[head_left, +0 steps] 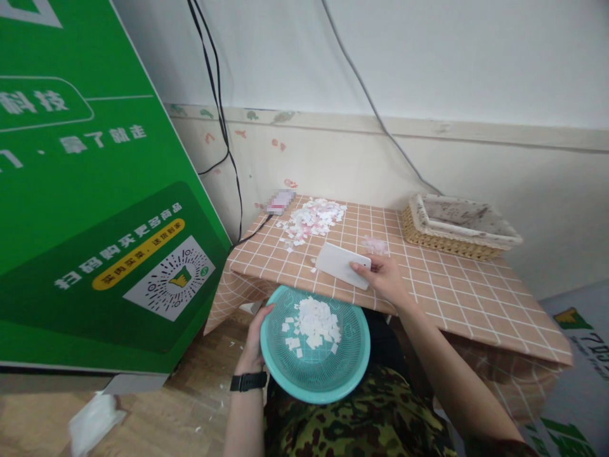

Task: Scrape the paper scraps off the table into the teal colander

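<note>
My left hand (255,343) grips the left rim of a teal mesh bowl (349,374), held over my lap just below the table's front edge. A heap of small white paper pieces (314,324) lies in the bowl. My right hand (385,277) holds a flat white card (340,263) by its right end, with the card resting on the checked tablecloth (451,285) near the front edge. A pile of white and pink paper scraps (311,220) lies farther back on the table. A black watch is on my left wrist.
A wicker basket (419,238) with a cloth lining stands at the back right of the table. A big green board (95,190) leans at the left. Black cables (223,127) hang down the wall. A small pinkish object (280,200) lies at the table's back-left corner.
</note>
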Action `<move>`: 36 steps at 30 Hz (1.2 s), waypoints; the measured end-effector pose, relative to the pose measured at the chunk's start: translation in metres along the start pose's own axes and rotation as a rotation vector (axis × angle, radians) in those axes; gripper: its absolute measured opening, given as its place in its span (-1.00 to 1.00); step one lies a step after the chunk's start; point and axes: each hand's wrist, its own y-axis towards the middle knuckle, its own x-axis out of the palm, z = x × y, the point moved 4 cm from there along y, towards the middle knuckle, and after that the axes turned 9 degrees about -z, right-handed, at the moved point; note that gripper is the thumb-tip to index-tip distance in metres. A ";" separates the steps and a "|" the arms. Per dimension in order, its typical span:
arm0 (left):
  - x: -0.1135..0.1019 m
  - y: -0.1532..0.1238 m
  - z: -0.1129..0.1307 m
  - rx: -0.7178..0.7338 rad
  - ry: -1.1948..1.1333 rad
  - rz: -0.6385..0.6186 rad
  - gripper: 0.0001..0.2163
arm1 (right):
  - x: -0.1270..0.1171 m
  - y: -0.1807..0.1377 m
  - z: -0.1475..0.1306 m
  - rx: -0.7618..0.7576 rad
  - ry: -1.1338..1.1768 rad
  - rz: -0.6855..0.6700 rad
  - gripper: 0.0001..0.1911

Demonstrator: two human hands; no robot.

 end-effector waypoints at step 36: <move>0.001 0.000 -0.002 -0.030 -0.025 -0.036 -0.88 | 0.018 0.004 -0.041 -0.157 -0.445 -0.041 -0.73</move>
